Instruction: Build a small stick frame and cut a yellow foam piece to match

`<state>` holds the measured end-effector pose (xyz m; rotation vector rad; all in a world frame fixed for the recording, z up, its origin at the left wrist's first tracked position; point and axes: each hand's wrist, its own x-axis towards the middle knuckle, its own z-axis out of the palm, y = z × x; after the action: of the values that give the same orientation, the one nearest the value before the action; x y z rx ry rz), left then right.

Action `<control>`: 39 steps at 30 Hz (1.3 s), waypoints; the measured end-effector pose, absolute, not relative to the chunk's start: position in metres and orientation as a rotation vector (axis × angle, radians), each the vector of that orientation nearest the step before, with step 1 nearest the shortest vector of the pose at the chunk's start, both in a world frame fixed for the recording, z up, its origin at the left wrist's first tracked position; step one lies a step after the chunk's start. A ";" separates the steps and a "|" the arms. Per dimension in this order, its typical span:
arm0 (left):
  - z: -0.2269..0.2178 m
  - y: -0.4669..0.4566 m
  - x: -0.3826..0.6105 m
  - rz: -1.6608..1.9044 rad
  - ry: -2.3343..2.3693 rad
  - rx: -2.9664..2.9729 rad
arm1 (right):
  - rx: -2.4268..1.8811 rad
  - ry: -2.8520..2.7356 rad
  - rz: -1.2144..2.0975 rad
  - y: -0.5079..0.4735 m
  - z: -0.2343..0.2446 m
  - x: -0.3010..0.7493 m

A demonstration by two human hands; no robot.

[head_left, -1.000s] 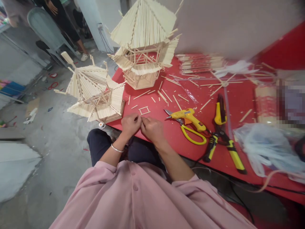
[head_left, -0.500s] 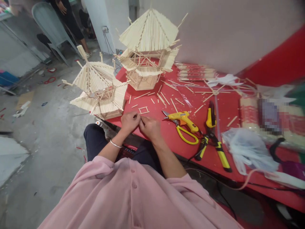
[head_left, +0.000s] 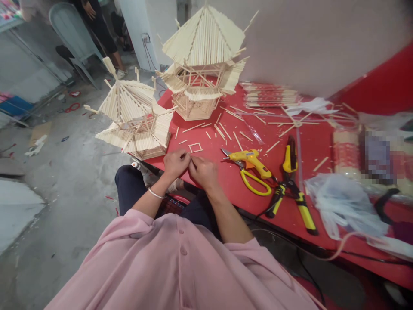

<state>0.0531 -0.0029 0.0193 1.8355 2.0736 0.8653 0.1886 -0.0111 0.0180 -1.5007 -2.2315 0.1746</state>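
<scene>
My left hand (head_left: pixel 176 164) and my right hand (head_left: pixel 204 171) meet at the fingertips over the near edge of the red table (head_left: pixel 222 189). Both are closed in a pinch; whatever lies between the fingers is too small to make out. Just beyond them a small rectangular frame of thin wooden sticks (head_left: pixel 195 151) lies flat. Loose wooden sticks (head_left: pixel 220 132) are scattered behind it. To the right of my right hand rest a yellow glue gun (head_left: pixel 253 160) and yellow-handled scissors (head_left: pixel 256 184), the gun lying partly over the scissors.
Two stick-built pavilions, a smaller one (head_left: pixel 135 125) and a taller one (head_left: pixel 203 64), stand at the left and back. Pliers (head_left: pixel 303 211), a yellow cutter (head_left: pixel 289 157), a plastic bag (head_left: pixel 345 202) and stick bundles (head_left: pixel 269 94) occupy the right. Another person's legs (head_left: pixel 108 36) show far left.
The view has shifted slightly, so the table and its things sit a little differently in the picture. My hands keep nearly the same pinched pose.
</scene>
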 end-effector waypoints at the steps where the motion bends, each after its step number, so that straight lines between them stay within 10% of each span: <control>1: 0.019 -0.003 0.053 0.870 2.067 1.839 | -1.497 -2.233 0.173 -0.011 0.018 0.189; 25: 0.017 -0.014 0.055 1.233 1.777 1.902 | -1.404 -2.125 -0.081 -0.030 0.029 0.213; 39: 0.017 -0.013 0.056 1.247 1.738 1.838 | -2.406 -1.783 0.033 -0.025 0.050 0.339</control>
<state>0.0562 -0.0130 0.0172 1.8377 1.7381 1.2469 0.3390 -0.0253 0.0502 -2.4064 -1.7832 0.0333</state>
